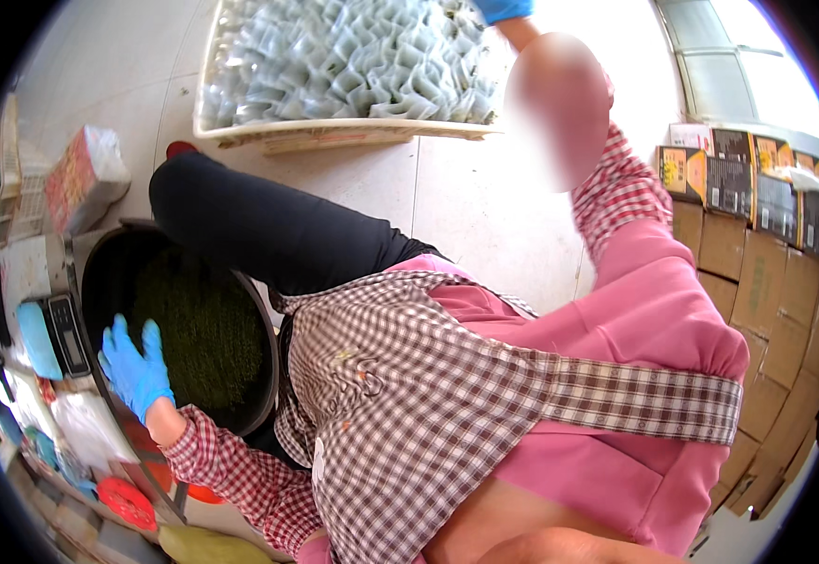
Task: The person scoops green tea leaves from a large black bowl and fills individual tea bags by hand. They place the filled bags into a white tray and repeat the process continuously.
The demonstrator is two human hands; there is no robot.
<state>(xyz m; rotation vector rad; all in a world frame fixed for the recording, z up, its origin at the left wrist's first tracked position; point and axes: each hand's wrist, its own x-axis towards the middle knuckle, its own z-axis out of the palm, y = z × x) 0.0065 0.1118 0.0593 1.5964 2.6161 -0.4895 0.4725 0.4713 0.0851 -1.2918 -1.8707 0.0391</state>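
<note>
My left hand [137,368], in a blue glove, is at the left rim of a large round black tub [272,352]. Its fingers are spread, and nothing shows in them. Dark green, fine loose material [198,324], like dried leaves, lies in the tub. My right hand [506,9], also blue-gloved, reaches to the top edge of the view, beside a white crate [353,130]. Its fingers are cut off, so what it holds, if anything, is hidden. Many clear plastic bags [362,66] stand packed upright in rows in the crate. Part of my right forearm is blurred.
Left of the tub sits a small black scale [71,336] with a light blue pad. A red-patterned bag [85,179] stands behind it. Cardboard boxes [757,273] are stacked along the right side. A red round object [127,503] lies at lower left. Pale tiles cover the floor [466,197].
</note>
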